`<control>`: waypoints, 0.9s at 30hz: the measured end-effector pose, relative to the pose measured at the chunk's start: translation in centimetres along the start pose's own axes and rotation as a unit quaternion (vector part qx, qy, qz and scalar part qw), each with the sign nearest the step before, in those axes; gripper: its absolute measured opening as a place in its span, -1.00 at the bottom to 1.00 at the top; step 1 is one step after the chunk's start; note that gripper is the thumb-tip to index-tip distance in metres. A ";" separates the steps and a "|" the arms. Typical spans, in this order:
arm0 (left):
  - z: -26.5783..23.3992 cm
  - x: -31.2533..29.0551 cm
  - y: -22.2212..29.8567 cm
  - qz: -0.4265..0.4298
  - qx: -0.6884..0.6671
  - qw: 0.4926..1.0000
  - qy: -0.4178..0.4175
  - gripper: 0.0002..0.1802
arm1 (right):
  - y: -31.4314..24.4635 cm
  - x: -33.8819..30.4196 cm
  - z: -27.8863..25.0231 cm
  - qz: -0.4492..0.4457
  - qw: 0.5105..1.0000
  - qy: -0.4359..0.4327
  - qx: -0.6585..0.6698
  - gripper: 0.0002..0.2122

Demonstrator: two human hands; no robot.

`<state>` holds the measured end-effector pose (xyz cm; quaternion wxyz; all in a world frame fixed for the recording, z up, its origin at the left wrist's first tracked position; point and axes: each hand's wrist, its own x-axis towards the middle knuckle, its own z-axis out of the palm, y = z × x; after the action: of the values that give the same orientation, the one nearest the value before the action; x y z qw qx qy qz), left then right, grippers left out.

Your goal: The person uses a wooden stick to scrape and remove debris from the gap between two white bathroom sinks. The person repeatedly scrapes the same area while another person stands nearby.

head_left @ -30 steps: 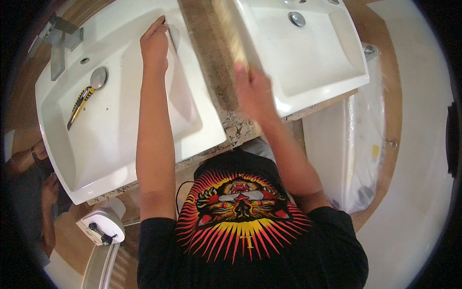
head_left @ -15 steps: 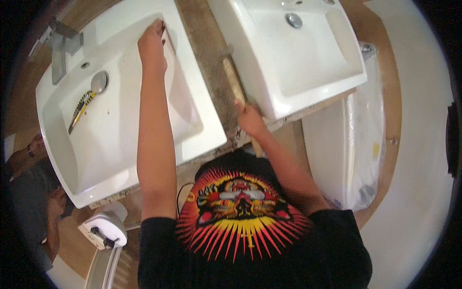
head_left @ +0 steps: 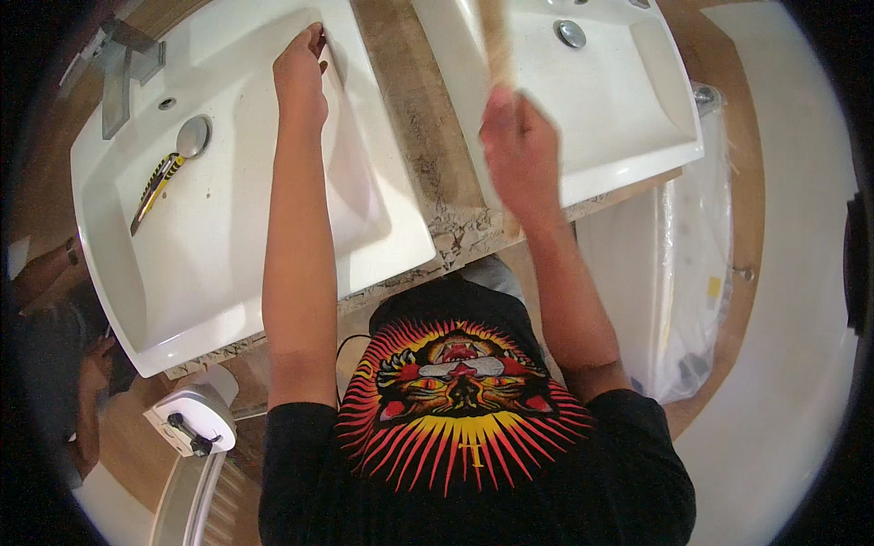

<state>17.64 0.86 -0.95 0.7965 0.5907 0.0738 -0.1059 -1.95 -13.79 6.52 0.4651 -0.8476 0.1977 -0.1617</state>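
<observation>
My left arm reaches across a white washbasin (head_left: 228, 264). My left hand (head_left: 300, 82) presses against the basin's inner right wall near the back; some fingers are hidden, the visible ones are apart, and nothing shows in them. My right hand (head_left: 521, 150) is closed round the pale wooden handle of a hammer (head_left: 494, 41), raised over the left side of a second white basin (head_left: 628, 150). Motion blurs the handle, and the hammer's head lies beyond the upper edge. Between the two basins runs a rough brown strip of countertop (head_left: 423, 118).
A yellow-and-black utility knife (head_left: 157, 193) lies in the left basin beside the round drain cap (head_left: 194, 136). A metal tap (head_left: 118, 82) stands at its left. Plastic wrapping covers a white fixture (head_left: 687, 273) at right. A mirror at left reflects a person (head_left: 59, 364).
My right hand has swung the hammer up and away from the strip between the basins. My left hand keeps its place on the left basin; the view has shifted slightly.
</observation>
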 end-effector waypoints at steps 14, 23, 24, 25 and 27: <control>0.9 -0.2 0.9 0.036 0.010 0.999 0.001 -0.55 | 12.2 -7.7 4.5 0.253 0.937 -0.190 -0.146 -0.43; 0.3 -1.0 1.2 0.014 0.054 0.998 -0.033 -0.50 | 3.2 -2.8 2.0 0.103 0.988 -0.050 -0.106 -0.45; 0.3 -1.0 1.3 0.013 0.051 0.998 -0.036 -0.50 | 2.4 -1.9 1.2 0.079 0.994 -0.023 -0.072 -0.48; 0.3 -1.0 1.3 0.011 0.056 0.998 -0.031 -0.50 | 1.8 -1.4 0.7 0.022 1.000 -0.005 -0.017 -0.52; 0.3 -1.1 1.2 0.018 0.067 0.997 -0.030 -0.50 | 1.4 -1.1 0.7 0.042 0.998 0.025 0.035 -0.54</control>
<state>16.89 0.99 0.48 0.7585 0.6409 0.0318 -0.1138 -2.84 -13.48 4.87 0.4959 -0.8172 0.2395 -0.1702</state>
